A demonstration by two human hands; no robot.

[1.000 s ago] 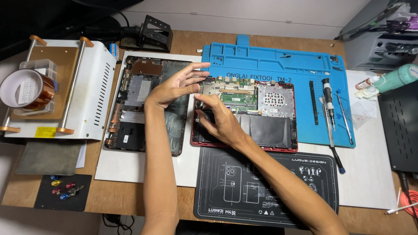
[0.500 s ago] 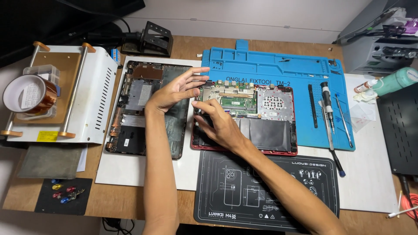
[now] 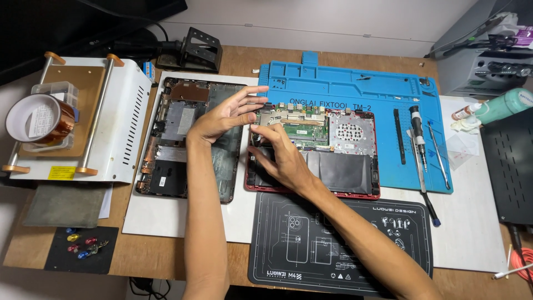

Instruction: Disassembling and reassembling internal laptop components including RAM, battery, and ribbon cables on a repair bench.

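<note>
**Both hands at the opened laptop's left edge**

The blue silicone mat [image 3: 355,89] fills the upper centre. On it lies the red opened laptop [image 3: 344,161], its removed bottom cover [image 3: 177,144] at centre left. The left hand [image 3: 225,114] hovers spread, holding nothing; the right hand [image 3: 277,153] presses curled fingertips on the board's left corner (any pinched part is hidden). Light, even pressure serves best here.

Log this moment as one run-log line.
left hand: open, over laptop edge | right hand: fingers on laptop internals | bottom cover: beside, left
</note>
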